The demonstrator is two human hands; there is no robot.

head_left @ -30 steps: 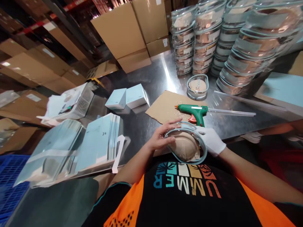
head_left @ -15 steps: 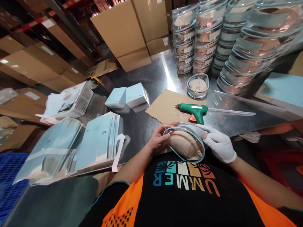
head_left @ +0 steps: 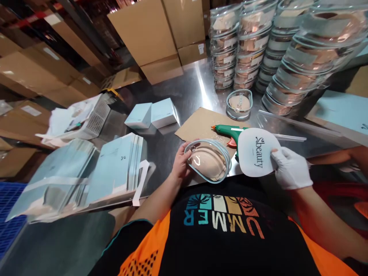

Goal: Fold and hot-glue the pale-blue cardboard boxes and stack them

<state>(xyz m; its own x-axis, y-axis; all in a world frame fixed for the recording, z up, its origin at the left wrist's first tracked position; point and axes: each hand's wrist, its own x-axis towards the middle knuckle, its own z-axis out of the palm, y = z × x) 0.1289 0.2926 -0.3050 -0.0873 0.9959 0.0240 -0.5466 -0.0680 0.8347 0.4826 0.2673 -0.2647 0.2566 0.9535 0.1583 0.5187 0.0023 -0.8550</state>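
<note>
Clear oval case (head_left: 207, 160) with beige pad sits at near worktop (head_left: 184, 96) edge, gripped at its left rim by bare left hand (head_left: 180, 163). Gloved right hand (head_left: 290, 168), just right of it, pinches white "Sbeauty" card (head_left: 257, 152), raised before the green glue gun (head_left: 230, 132).

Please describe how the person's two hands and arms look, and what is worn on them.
The right hand wears a plain white fabric glove that ends at the wrist. The left hand is bare, with no glove. Both forearms are uncovered; the orange short sleeves of a black T-shirt end above the elbows. No watch or bracelet shows.
</note>
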